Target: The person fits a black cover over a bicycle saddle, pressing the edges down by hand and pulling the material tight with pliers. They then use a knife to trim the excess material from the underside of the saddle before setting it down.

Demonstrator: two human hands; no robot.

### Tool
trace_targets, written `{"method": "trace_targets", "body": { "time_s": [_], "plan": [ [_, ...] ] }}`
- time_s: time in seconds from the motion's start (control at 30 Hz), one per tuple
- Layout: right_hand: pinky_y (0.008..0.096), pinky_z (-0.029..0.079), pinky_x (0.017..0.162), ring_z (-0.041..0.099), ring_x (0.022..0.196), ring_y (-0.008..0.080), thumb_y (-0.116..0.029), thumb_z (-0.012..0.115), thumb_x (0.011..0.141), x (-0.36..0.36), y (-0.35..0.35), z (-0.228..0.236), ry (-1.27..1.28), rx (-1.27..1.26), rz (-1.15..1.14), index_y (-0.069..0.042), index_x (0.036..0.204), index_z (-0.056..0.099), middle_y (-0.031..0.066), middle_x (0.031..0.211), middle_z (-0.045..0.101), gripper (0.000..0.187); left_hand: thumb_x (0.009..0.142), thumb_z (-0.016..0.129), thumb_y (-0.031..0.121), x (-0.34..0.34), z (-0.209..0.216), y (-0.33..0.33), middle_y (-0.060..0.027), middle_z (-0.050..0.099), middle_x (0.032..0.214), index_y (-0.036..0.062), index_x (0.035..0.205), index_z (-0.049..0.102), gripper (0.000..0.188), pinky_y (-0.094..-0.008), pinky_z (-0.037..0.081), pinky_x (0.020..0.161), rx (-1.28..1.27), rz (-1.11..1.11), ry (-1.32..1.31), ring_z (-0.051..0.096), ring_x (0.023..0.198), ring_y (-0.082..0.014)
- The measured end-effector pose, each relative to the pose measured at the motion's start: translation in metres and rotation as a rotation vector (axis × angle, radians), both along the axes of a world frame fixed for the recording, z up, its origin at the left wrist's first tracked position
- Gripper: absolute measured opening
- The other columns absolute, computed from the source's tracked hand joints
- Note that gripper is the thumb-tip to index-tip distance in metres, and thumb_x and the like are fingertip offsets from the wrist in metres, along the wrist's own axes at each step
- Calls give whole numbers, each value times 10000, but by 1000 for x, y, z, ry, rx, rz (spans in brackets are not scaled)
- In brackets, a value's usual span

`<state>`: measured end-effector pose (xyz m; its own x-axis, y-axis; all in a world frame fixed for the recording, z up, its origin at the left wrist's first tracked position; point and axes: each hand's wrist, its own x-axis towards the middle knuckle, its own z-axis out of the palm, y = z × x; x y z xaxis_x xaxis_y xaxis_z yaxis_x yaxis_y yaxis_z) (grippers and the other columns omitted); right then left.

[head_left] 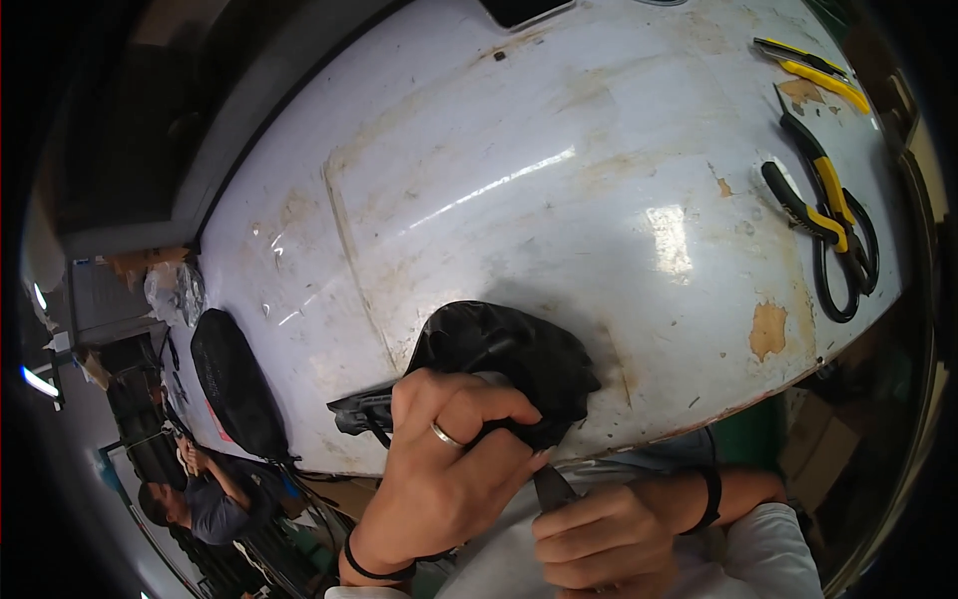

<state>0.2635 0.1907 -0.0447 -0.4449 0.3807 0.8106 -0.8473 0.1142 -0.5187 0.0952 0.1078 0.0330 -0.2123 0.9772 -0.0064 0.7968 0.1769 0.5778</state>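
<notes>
One black pouch [509,354] lies on the worn white tabletop [559,180], left hand [439,469] clutching it; right hand [599,539] closed on a dark tool [552,487]; two pliers [818,190].

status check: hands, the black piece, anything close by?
Left hand clamped on black fabric pouch at table edge. Right hand fisted on dark tool below it. Pliers, scissors, utility knife lie far right, apart.

1. The left hand [449,469] grips a black pouch [509,359] at the near edge of the worn white counter [499,180].
2. The right hand [599,539] holds a dark tool [552,487] just below the pouch.
3. Pliers [823,195] and a yellow knife [813,70] lie far right.
4. Another black pouch [235,384] lies left.
</notes>
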Motion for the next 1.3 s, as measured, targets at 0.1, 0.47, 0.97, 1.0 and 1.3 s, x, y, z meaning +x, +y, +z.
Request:
{"method": "trace_targets", "body": {
  "time_s": [0.1, 0.47, 0.97, 1.0, 1.3],
  "plan": [
    [440, 591, 585, 589, 598, 264, -83, 760, 987, -4, 1, -4, -30, 0, 9, -14, 872, 549, 110, 724, 577, 250, 634, 941, 128, -1, -6, -2, -11, 745, 1076, 112, 736, 704, 258, -436, 431, 881, 39, -1, 10, 641, 986, -261],
    [460, 657, 716, 724, 735, 289, -130, 788, 976, 1, 29, -14, -126, 80, 158, -18, 926, 586, 133, 836, 706, 237, 641, 900, 76, 2, -6, -2, -61, 784, 1233, 84, 714, 673, 238, -432, 448, 909, 66, -24, 80, 668, 1057, -281],
    [471, 635, 654, 698, 655, 300, -102, 692, 1049, -4, 29, -17, -28, -78, 176, 18, 833, 586, 169, 763, 686, 270, 642, 890, 53, 7, -6, -5, -45, 771, 1193, 107, 712, 638, 267, -439, 439, 903, 59, -27, 118, 684, 1053, -268],
    [460, 634, 634, 683, 604, 302, -107, 675, 1058, -4, 29, -15, -58, -134, 174, 12, 779, 578, 167, 711, 676, 318, 642, 890, 53, 6, -6, -5, -45, 771, 1193, 107, 712, 638, 267, -439, 439, 903, 61, -20, 114, 684, 1053, -268],
    [431, 585, 571, 598, 563, 263, -224, 758, 1040, -2, 27, -10, -76, -47, 111, -16, 779, 535, 122, 699, 600, 401, 634, 881, 83, 5, -10, -3, -27, 766, 1148, 127, 689, 636, 255, -444, 437, 901, 49, -15, 109, 691, 1061, -253]
  ]
}}
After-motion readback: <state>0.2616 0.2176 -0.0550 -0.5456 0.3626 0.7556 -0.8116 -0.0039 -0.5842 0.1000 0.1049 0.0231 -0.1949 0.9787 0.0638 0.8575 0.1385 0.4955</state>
